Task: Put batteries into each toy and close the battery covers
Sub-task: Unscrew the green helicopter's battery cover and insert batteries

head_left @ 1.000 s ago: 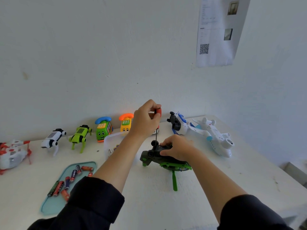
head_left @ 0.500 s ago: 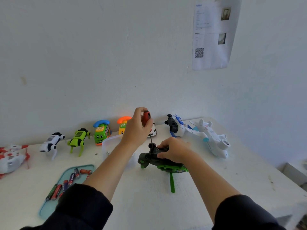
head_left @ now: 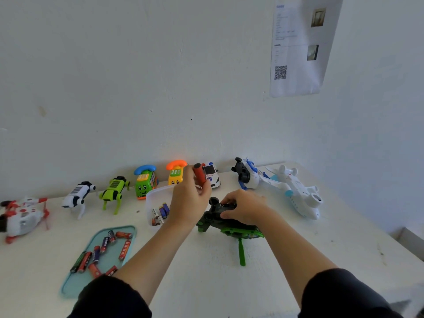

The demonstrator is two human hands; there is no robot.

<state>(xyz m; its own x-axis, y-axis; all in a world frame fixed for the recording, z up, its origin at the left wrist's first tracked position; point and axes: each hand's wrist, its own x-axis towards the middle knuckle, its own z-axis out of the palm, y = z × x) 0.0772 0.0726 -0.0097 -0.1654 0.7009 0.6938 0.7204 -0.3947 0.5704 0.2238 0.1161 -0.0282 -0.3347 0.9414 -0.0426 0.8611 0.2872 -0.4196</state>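
White table (head_left: 206, 283): battery tray (head_left: 75, 288), toys along back wall (head_left: 160, 88).

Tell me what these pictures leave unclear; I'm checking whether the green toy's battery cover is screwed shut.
- Head view: the right hand covers the battery cover of the green and black helicopter toy.
- The screwdriver shaft and tip are hidden behind the left hand.
- The red and white helicopter toy is blurred at the left edge.
- The wall sheet text is too small to read.
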